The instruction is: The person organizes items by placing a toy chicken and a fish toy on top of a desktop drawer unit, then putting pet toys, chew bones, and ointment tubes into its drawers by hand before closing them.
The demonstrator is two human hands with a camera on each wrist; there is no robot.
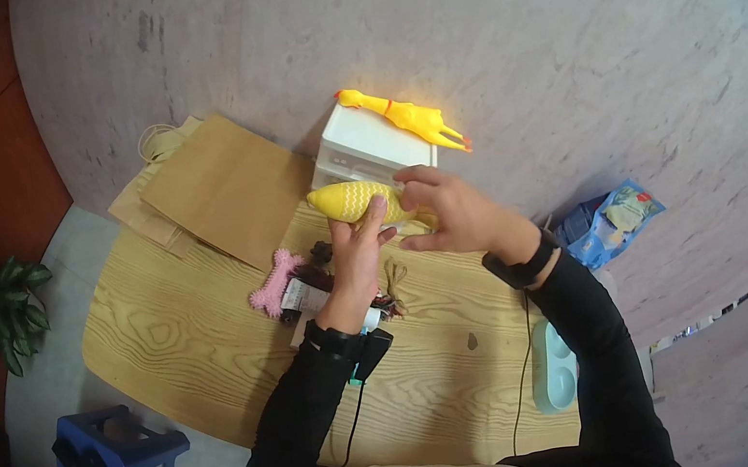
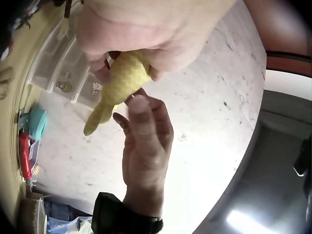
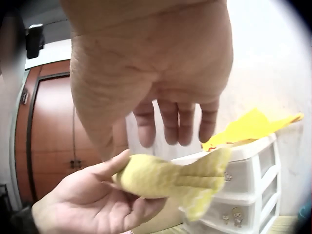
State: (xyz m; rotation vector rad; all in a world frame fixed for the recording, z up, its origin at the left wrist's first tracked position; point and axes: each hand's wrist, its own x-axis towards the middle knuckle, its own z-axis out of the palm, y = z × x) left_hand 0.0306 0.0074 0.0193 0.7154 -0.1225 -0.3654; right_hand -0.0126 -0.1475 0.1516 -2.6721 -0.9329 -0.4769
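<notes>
A yellow fish-shaped plush toy (image 1: 354, 199) with a pale scale pattern is held up over the table. My left hand (image 1: 356, 266) grips its body between thumb and fingers, and the forked tail (image 3: 207, 180) sticks out free in the right wrist view. Close beside the fish is my right hand (image 1: 460, 208), its fingers loosely extended and wrapped round nothing. From the right wrist, those fingers (image 3: 169, 124) hang above the toy. In the left wrist view, the right hand's fingertips (image 2: 139, 103) come right up to the fish's body.
A white drawer unit (image 1: 368, 136) stands behind the hands with a yellow rubber chicken (image 1: 415, 119) on top. Brown paper bags (image 1: 226, 193) lie at back left. A pink bone toy (image 1: 276, 283) is near the left hand. A teal double bowl (image 1: 552, 371) sits at right.
</notes>
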